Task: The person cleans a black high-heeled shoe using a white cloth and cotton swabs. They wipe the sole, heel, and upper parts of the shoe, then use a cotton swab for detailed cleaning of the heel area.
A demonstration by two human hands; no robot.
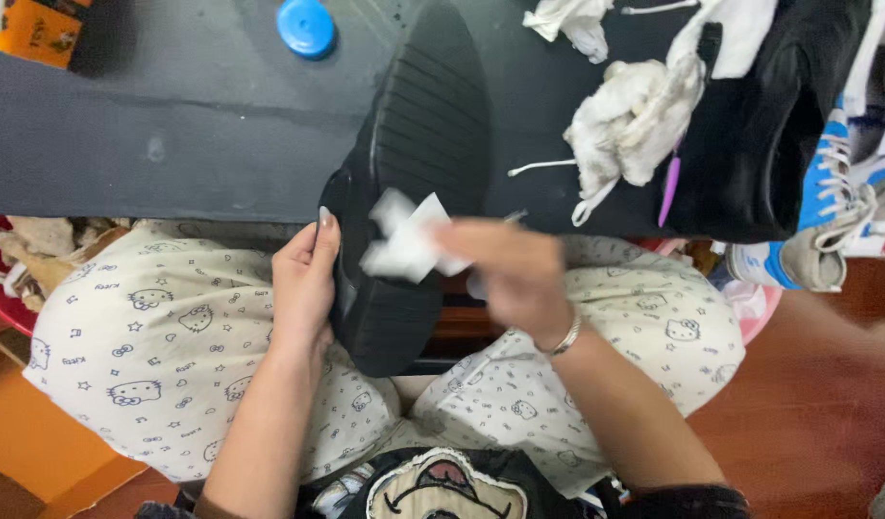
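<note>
Left hand [303,288] clamps the black shoe's [414,183] stiff heel edge, right hand [505,274] pinching a soft, light white wipe [404,245] against its ridged sole.

A cap [306,26] lies on the table [154,135], left of the shoe [418,154], with rags [630,120] to its right.

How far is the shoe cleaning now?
Done: cannot tell; the black sole shows no clear clean part. In hand: the left hand steadies the shoe, sole up, and the blurred right hand presses a white wipe on its heel. Left: the rest of the sole.
</note>
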